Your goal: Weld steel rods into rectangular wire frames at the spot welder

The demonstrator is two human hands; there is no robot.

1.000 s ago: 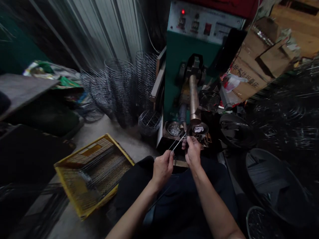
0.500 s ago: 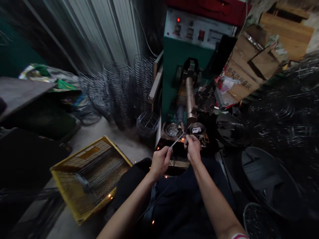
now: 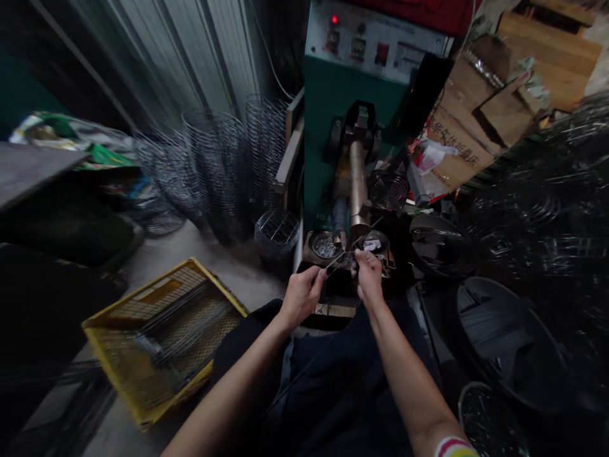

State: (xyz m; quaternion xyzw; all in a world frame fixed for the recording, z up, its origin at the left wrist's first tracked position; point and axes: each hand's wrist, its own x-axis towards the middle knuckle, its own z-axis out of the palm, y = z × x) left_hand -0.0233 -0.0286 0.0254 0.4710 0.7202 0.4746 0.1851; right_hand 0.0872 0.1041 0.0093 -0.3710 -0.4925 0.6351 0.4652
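Note:
My left hand [image 3: 303, 293] is closed around a thin metal rod [image 3: 335, 261], whose far end reaches the electrode tips of a green spot-welding machine [image 3: 318, 146]. Just right of it, my right hand [image 3: 368, 273] pinches something small that its fingers mostly hide. Both hands sit in front of the machine's thick metal arm [image 3: 359, 184]. Behind the fingers are a round dish of small metal pieces [image 3: 324, 245] and a second dish [image 3: 380, 246] holding something pale.
A yellow plastic crate [image 3: 111, 365] with metal rods lies at lower left. Stacks of wire baskets [image 3: 209, 165] stand by the corrugated wall. To the right are a cardboard box [image 3: 457, 143], a large dark basin [image 3: 504, 343] and a dark heap of wirework [image 3: 537, 209].
Orange sparks that flew around my hands and lap are gone. My left hand has shifted slightly left and down, and the rod is a little lower. The view has moved slightly.

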